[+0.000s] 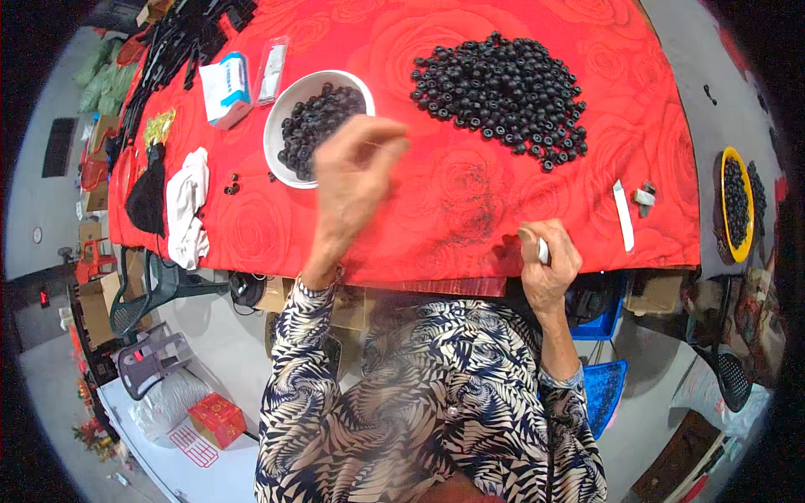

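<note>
My left hand [356,172] hovers beside a white bowl [274,155] holding many small black ring-like pieces [323,117]. Its fingers are curled, with thumb and forefinger close together. Motion blurs them, and anything between them is too small to make out. At the table's near edge, my right hand [549,261] is closed around a small white object [543,251], mostly hidden by the fingers. Beyond both hands lies a large heap of similar black rings [503,96] on the red cloth. Fine dark crumbs [474,201] are scattered between my hands.
A red rose-patterned cloth [251,222] covers the table. A tissue pack [225,90], a clear packet [272,71] and a crumpled white cloth [186,210] lie left. On the right are a white strip [624,215] and, off the table, a yellow-rimmed basket [728,156] of black pieces.
</note>
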A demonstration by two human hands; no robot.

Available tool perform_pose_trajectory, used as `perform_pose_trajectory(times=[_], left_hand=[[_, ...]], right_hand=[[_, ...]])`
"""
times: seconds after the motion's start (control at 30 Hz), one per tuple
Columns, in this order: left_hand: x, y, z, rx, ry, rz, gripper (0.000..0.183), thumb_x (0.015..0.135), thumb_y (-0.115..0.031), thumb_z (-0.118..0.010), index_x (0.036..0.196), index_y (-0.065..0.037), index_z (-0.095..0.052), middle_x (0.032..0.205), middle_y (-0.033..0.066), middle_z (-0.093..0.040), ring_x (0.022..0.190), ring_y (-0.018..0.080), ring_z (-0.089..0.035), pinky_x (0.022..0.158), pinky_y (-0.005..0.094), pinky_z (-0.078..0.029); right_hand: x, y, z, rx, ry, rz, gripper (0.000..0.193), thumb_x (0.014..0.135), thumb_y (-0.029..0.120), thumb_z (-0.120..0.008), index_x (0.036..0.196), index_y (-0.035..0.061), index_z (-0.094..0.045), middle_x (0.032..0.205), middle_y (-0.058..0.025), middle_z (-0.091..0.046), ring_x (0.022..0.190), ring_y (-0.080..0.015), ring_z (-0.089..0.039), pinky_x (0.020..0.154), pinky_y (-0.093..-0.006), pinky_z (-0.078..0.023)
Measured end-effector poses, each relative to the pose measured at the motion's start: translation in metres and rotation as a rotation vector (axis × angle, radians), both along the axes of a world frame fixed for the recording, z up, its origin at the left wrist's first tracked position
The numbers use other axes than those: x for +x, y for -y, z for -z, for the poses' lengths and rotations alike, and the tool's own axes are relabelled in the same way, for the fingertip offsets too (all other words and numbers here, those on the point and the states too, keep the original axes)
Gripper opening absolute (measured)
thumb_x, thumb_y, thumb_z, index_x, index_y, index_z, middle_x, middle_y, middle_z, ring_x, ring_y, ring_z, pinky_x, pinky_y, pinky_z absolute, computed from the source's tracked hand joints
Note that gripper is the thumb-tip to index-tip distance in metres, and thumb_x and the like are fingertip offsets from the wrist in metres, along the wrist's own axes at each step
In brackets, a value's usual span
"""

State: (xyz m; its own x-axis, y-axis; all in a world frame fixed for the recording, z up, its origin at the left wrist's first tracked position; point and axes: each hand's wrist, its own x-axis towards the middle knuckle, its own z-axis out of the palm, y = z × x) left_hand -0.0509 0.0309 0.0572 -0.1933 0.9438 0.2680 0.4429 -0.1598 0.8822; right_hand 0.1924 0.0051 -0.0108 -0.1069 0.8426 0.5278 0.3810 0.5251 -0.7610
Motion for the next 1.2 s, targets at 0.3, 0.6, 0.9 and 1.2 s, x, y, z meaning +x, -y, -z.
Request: perform_pose_trajectory(times=[0.3, 0.6, 0.9, 1.2], left_hand=[[0.054, -0.055, 0.040, 0.001, -0.534, 0.221, 0.017, 0.072, -0.010, -0.063, 0.087, -0.002, -0.062, 0.081, 0.0149, -0.060, 0.070, 0.0286, -0.059, 0.064, 0.0359, -0.047], [0.065, -0.058, 0.046, 0.019, -0.670, 0.269, 0.014, 0.070, -0.008, -0.062, 0.081, -0.002, -0.057, 0.080, 0.0152, -0.051, 0.079, 0.0345, -0.053, 0.069, 0.0421, -0.044], [0.064, -0.053, 0.050, 0.041, -0.653, 0.297, 0.018, 0.069, -0.006, -0.062, 0.084, 0.001, -0.054, 0.079, 0.0159, -0.052, 0.081, 0.0343, -0.053, 0.070, 0.0403, -0.044], [0.061, -0.008, 0.025, -0.228, 0.220, 0.283, 0.018, 0.073, 0.000, -0.064, 0.090, 0.003, -0.060, 0.087, 0.0058, -0.055, 0.081, 0.0128, -0.057, 0.071, 0.0247, -0.048]], right_hand=[[0.003, 0.003, 0.000, -0.134, -0.129, 0.012, 0.014, 0.072, -0.001, -0.068, 0.080, 0.0003, -0.057, 0.066, -0.0103, -0.056, 0.056, -0.0207, -0.054, 0.050, -0.0291, -0.042], [0.006, 0.003, 0.006, -0.115, -0.164, -0.026, 0.015, 0.070, -0.001, -0.068, 0.080, 0.0007, -0.057, 0.067, -0.0104, -0.056, 0.056, -0.0228, -0.054, 0.050, -0.0309, -0.042], [0.008, 0.001, 0.010, -0.077, -0.147, -0.053, 0.013, 0.072, 0.000, -0.066, 0.081, 0.0016, -0.057, 0.068, -0.0105, -0.056, 0.057, -0.0240, -0.055, 0.051, -0.0308, -0.043], [0.010, 0.010, 0.007, -0.432, -0.525, -0.050, 0.011, 0.085, 0.006, -0.051, 0.090, -0.0025, -0.058, 0.066, -0.0041, -0.053, 0.058, -0.0111, -0.050, 0.055, -0.0234, -0.040]])
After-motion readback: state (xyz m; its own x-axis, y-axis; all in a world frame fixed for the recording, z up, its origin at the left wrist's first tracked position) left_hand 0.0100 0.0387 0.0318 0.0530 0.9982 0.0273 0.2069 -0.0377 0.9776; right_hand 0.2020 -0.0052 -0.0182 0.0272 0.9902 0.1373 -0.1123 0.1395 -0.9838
